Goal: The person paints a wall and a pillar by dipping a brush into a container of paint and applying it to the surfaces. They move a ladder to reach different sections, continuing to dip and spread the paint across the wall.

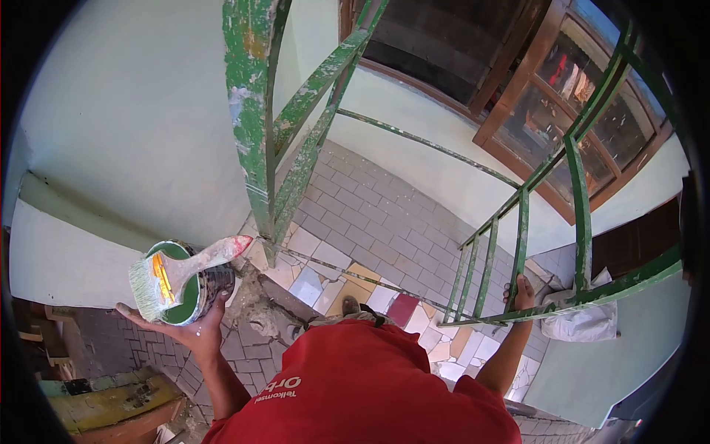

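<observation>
My left hand [201, 333] is closed around the underside and side of a paint can [220, 281] with green paint inside. A wide paintbrush [181, 272] lies across the can's rim, its pale bristles to the left and its paint-smeared handle, red at the tip, to the right. My right hand [523, 293] grips a bar of the green metal scaffold frame [521, 229], low on the right side. Chipped paint and white spatters cover the frame's near post [251, 111] on the left.
A pale wall [133, 126] with a ledge [81, 214] runs along the left. Grey pavers [370, 214] and broken tiles [325, 259] form the ground. An open brown-framed window [555, 111] juts out at upper right. A white sack [584, 314] lies beyond the frame.
</observation>
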Demonstrator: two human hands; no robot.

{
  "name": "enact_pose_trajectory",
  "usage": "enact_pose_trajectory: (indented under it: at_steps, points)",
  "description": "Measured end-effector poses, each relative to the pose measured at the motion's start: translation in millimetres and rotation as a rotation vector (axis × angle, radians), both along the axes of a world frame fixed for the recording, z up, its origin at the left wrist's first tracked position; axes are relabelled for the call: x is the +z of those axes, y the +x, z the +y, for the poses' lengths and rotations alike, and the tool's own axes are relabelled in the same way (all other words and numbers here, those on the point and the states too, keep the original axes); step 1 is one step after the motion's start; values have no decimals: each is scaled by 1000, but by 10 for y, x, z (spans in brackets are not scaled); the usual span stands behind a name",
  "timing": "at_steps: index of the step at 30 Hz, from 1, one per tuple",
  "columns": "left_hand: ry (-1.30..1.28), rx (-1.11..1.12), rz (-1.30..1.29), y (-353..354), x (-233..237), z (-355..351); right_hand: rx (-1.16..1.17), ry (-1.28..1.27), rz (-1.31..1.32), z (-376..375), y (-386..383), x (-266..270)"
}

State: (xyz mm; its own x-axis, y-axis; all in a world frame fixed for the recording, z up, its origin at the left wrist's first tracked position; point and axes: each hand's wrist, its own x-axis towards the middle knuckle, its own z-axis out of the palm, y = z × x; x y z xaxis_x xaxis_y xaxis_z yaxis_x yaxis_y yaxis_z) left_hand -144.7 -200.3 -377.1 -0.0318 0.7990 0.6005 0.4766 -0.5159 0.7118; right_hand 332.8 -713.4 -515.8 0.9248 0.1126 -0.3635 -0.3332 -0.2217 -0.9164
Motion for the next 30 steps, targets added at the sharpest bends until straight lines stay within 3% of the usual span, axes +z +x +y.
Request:
enact_pose_trajectory:
  at_steps: [4, 8, 10, 11, 12, 13, 14, 16, 18, 19, 21, 23, 24, 26, 27, 28, 30]
  points:
    - [-25, 11, -34, 31, -30, 271, -8, -20, 2, 15, -5, -49]
    - [-40, 13, -37, -40, -76, 323, -192, -48, 107, -2, 4, 59]
    - [-38, -5, -50, -119, -102, 344, -508, 149, -13, -137, 39, 44]
    - [-45, -32, -66, -179, -111, 354, -495, 158, -8, -975, 516, -399]
    - [-35, -19, -62, -253, -110, 341, -774, 229, -382, -1541, 528, -957]
    - [-66, -47, -99, -352, -138, 359, -762, 240, -371, -1184, 472, -296]
    - [-98, -72, -136, -460, -176, 384, -1251, -330, -362, -702, -262, -7]
    - [-146, -69, -197, -694, -251, 385, -1553, -619, -834, 32, -715, 158]
    - [-169, -41, -122, -939, -265, 451, -1179, -815, -1472, 1059, -1206, 367]
    - [-175, -36, -112, -1002, -191, 435, -916, -417, -1461, 1762, -1410, 410]
    - [-166, -96, -122, -1274, -239, 506, -555, -9, -1150, 2997, -1750, 267]
    - [-159, -135, -66, -1480, -300, 582, -121, 134, -872, 4039, -1798, 137]
    - [-160, -120, -71, -1558, -306, 596, -19, 230, -739, 4506, -1663, -62]
    - [-184, -52, -54, -1646, -307, 596, 25, 479, -174, 5216, -1429, -310]
    - [-177, -36, -56, -1692, -300, 584, 122, 733, -64, 5473, -1313, -521]
    - [-162, 3, 4, -1732, -297, 558, 136, 743, -60, 5665, -1301, -409]
    - [-132, 49, 55, -1715, -308, 479, -7, 595, 452, 5929, -1270, -69]
